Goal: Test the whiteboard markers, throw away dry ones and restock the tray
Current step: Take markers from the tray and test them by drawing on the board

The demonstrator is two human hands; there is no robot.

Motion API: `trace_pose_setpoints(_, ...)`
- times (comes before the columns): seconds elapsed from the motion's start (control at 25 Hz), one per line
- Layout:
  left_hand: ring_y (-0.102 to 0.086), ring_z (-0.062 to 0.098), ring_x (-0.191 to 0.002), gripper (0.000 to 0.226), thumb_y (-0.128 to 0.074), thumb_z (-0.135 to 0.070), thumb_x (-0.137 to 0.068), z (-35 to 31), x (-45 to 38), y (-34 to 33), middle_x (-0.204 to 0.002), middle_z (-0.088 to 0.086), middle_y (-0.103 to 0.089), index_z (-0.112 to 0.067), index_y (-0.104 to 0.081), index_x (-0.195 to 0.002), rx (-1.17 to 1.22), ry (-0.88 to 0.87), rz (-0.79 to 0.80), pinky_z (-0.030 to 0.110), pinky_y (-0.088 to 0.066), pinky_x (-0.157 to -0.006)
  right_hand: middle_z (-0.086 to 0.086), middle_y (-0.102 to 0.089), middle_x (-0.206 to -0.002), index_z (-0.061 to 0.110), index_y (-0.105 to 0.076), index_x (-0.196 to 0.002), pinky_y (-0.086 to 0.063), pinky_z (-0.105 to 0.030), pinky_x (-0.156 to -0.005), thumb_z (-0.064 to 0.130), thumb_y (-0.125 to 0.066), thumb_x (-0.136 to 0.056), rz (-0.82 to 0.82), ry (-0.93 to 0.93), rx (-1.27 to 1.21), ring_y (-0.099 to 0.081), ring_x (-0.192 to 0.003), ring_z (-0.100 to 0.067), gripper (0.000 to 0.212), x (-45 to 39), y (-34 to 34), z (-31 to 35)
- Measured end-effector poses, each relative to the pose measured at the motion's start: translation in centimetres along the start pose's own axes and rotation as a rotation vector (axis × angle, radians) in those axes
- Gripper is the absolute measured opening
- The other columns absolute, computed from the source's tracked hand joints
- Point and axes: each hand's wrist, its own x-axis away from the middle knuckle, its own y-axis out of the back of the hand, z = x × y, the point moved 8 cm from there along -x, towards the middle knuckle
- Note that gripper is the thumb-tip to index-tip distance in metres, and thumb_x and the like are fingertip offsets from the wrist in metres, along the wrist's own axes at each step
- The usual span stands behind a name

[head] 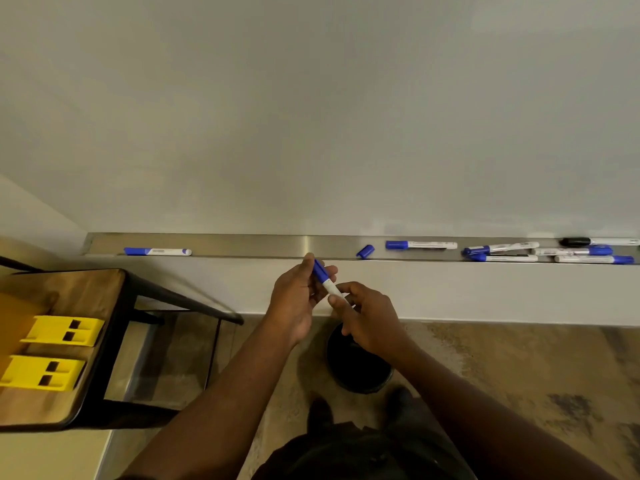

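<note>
The metal tray (242, 245) along the foot of the whiteboard (311, 116) carries one blue-capped marker (157, 251) alone at its left end, a loose blue cap (365, 251) near the middle, another blue marker (420, 245) just right of it, and a cluster of blue markers (540, 252) crowded together at the far right with a black-capped marker (599, 241) behind them. On the floor below the hands stands a black bin (360, 368); its inside is too dark to tell what it holds. Above that bin, the left hand (294, 299) curls its grip round the blue cap end of a held marker (325, 280), while the right hand (370, 320) pinches the white barrel between thumb and fingers. To the left, a wooden table (86, 292) with a black frame bears two yellow boxes (52, 351), well apart from the tray.
</note>
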Motion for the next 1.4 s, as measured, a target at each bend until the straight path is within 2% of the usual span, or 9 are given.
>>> trace_pose_setpoints(0.16,-0.070,0.024,-0.094,0.035,-0.047,-0.038,-0.099,0.2,1.2,0.8,-0.104,0.009,-0.074,-0.008,-0.061,-0.107,0.027,0.058,0.066,0.035,-0.055,-0.073,-0.003,-0.068,-0.079,0.016,-0.061,-0.104,-0.049,-0.019,-0.048,0.035,-0.042,-0.102,0.051,-0.068,-0.201,-0.058,-0.048,-0.006,0.027,0.3,-2.1,2.5)
trace_pose_setpoints(0.28,-0.071,0.024,-0.093,0.036,-0.043,-0.042,-0.099,0.1,1.6,0.5,-0.095,0.006,-0.075,-0.011,-0.061,-0.101,0.120,0.081,0.045,0.041,-0.054,-0.083,-0.004,-0.063,-0.072,0.015,-0.062,-0.099,-0.042,-0.020,-0.044,0.036,-0.039,-0.103,0.127,-0.135,-0.371,-0.053,-0.047,-0.008,0.031,0.7,-3.4,3.7)
trace_pose_setpoints(0.44,-0.061,0.017,-0.068,0.035,-0.041,-0.039,-0.101,-0.6,2.4,0.6,-0.065,0.002,-0.060,-0.012,-0.058,-0.087,0.189,0.010,-0.142,0.031,-0.052,-0.072,-0.008,-0.070,-0.094,0.011,-0.067,-0.109,-0.057,-0.032,-0.081,0.029,-0.039,-0.104,0.010,-0.081,-0.119,-0.067,-0.084,-0.018,0.034,-0.1,-3.6,5.2)
trace_pose_setpoints(0.52,-0.056,0.015,-0.063,0.035,-0.041,-0.038,-0.102,-1.2,2.4,0.7,-0.062,0.001,-0.054,-0.011,-0.056,-0.084,0.187,-0.011,-0.184,0.029,-0.051,-0.069,-0.014,-0.070,-0.096,0.006,-0.067,-0.104,-0.055,-0.035,-0.086,0.026,-0.041,-0.103,-0.050,-0.090,-0.094,-0.066,-0.089,-0.024,0.033,-0.2,-3.4,5.5)
trace_pose_setpoints(0.72,-0.058,0.017,-0.064,0.038,-0.039,-0.038,-0.102,-0.4,2.2,0.8,-0.066,0.004,-0.058,-0.012,-0.057,-0.080,0.095,0.019,-0.251,0.035,-0.052,-0.075,-0.007,-0.068,-0.091,0.006,-0.067,-0.109,-0.053,-0.023,-0.076,0.023,-0.043,-0.102,-0.054,-0.146,-0.088,-0.064,-0.081,-0.016,0.030,0.2,-3.2,4.3)
trace_pose_setpoints(0.88,-0.060,0.021,-0.067,0.038,-0.040,-0.036,-0.102,0.7,1.7,1.1,-0.066,0.005,-0.062,-0.012,-0.058,-0.079,0.031,0.054,-0.273,0.042,-0.054,-0.088,-0.010,-0.070,-0.104,0.007,-0.065,-0.116,-0.051,-0.027,-0.088,0.023,-0.042,-0.103,-0.051,-0.161,0.015,-0.064,-0.089,-0.017,0.031,0.4,-3.1,3.7)
trace_pose_setpoints(1.12,-0.062,0.023,-0.070,0.039,-0.036,-0.038,-0.103,0.3,1.8,1.4,-0.070,0.006,-0.064,-0.012,-0.058,-0.085,-0.043,0.038,-0.286,0.040,-0.054,-0.084,-0.010,-0.069,-0.109,0.006,-0.065,-0.117,-0.051,-0.028,-0.092,0.021,-0.042,-0.103,-0.035,-0.136,0.108,-0.065,-0.096,-0.021,0.031,1.1,-3.2,4.1)
trace_pose_setpoints(1.24,-0.065,0.021,-0.067,0.039,-0.031,-0.039,-0.104,-0.8,1.7,0.6,-0.073,0.006,-0.069,-0.011,-0.055,-0.091,-0.021,0.010,-0.195,0.034,-0.053,-0.074,-0.006,-0.068,-0.092,0.007,-0.068,-0.108,-0.050,-0.024,-0.080,0.022,-0.041,-0.103,-0.069,-0.110,0.077,-0.062,-0.079,-0.015,0.031,1.0,-2.7,4.8)
trace_pose_setpoints(1.4,-0.068,0.024,-0.098,0.040,-0.029,-0.042,-0.104,-2.9,1.5,-0.1,-0.106,0.003,-0.073,-0.013,-0.057,-0.101,0.055,-0.043,-0.055,0.042,-0.050,-0.093,0.000,-0.060,-0.069,0.013,-0.065,-0.098,-0.046,-0.025,-0.063,0.034,-0.038,-0.103,-0.036,-0.071,-0.027,-0.052,-0.061,-0.011,0.035,1.5,-1.3,6.0)
